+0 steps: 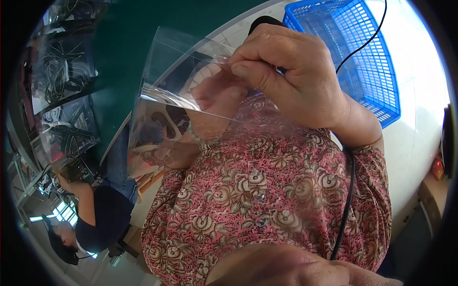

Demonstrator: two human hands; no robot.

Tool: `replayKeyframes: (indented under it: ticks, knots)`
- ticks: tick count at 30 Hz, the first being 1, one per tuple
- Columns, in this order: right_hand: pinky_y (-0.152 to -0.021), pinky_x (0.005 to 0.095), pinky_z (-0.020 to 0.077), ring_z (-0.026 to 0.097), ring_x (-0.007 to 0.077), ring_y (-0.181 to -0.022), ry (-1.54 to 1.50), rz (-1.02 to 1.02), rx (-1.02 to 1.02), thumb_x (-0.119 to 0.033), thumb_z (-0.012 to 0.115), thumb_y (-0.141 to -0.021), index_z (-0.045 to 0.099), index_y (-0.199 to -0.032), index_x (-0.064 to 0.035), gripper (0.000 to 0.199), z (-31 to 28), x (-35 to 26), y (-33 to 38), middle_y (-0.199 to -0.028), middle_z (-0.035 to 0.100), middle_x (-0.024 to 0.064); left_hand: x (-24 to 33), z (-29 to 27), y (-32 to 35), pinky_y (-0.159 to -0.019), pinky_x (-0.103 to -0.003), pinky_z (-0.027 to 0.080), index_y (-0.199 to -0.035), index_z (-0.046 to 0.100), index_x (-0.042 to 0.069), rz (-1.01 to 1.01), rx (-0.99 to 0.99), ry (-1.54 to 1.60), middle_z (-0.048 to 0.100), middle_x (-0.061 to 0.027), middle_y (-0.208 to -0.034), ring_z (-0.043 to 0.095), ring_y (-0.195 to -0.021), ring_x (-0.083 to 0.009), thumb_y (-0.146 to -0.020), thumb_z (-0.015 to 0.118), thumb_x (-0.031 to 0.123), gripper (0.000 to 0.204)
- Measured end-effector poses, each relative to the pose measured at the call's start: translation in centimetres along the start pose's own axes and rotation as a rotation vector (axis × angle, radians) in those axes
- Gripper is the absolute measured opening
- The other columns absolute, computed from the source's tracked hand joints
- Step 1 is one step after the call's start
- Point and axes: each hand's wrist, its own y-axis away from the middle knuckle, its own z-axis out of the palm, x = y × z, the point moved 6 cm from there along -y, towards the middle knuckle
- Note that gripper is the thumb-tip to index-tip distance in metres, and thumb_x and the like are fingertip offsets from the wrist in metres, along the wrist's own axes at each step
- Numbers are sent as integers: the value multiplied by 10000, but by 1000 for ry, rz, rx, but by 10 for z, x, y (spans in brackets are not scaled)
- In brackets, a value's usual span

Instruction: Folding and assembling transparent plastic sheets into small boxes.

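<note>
Near: floral sleeve [267,200]; right hand [291,71] pinches the top edge of a clear plastic bag [181,95]; left hand [214,95] lies inside or behind the film, fingers curled, grip unclear; apparent step: opening the bag; next calls for parting its lips; far: blue basket [367,52], green table [143,28].

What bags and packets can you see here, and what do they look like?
Clear plastic bag: top middle, flat and see-through, pinched at its edge by the right hand, with the left hand behind the film.
Packets of dark cables: far left, several shiny clear bags on the green table.
Blue basket: top right, plastic mesh, not a packet.
</note>
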Motion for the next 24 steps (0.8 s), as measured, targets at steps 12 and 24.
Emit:
replayKeyframes:
  ticks: [12,24]
  knots:
    - [-805,329,519,637,238,-925,-401,171,-226,-129,680,-913,709,-1062,20,213,-3,30,8,-1032,653,138,-10,-4,-6,-895,-313,534,-1203,557,-63,-112,177,-23,652,-140,-1108,642,-999,-174,-993,497,-50,218]
    - [-952,296,461,564,155,-1085,-883,640,-171,-104,782,-833,593,-1199,-36,418,14,48,27,-1163,584,52,-18,-1,-4,-975,-333,486,-1254,519,-28,-50,-36,-24,577,-114,-1185,587,-1077,-178,-963,601,-2,304]
